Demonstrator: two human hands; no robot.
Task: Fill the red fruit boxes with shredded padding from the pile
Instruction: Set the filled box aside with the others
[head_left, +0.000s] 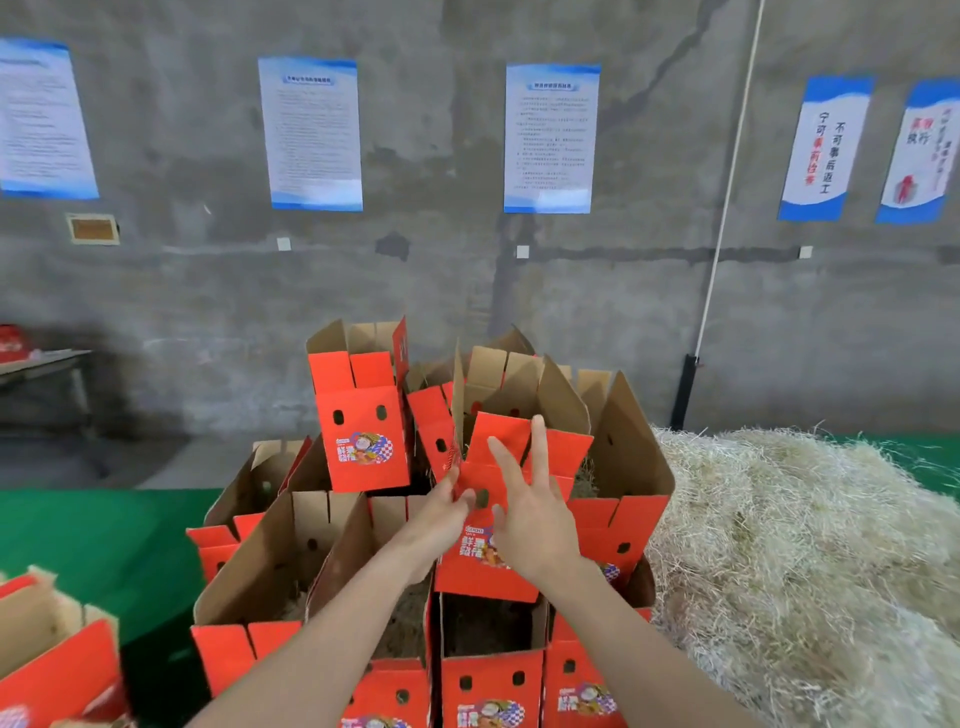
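Observation:
Several open red fruit boxes stand stacked in front of me. One red box (500, 441) sits on top of the stack at the centre, flaps up. My left hand (441, 512) pinches its left edge just below the flap. With fingers straight and spread, my right hand (537, 525) lies against the box's front face and holds nothing. The pile of pale shredded padding (810, 551) spreads out to the right of the stack. Padding shows inside the lower boxes (402, 626) and in the box behind on the right (584, 483).
Another red box (363, 441) stands tilted on the stack's far left. A further box (52, 670) is at the lower left. Green matting (93, 540) covers the floor. A table (41, 366) stands by the concrete wall at the far left.

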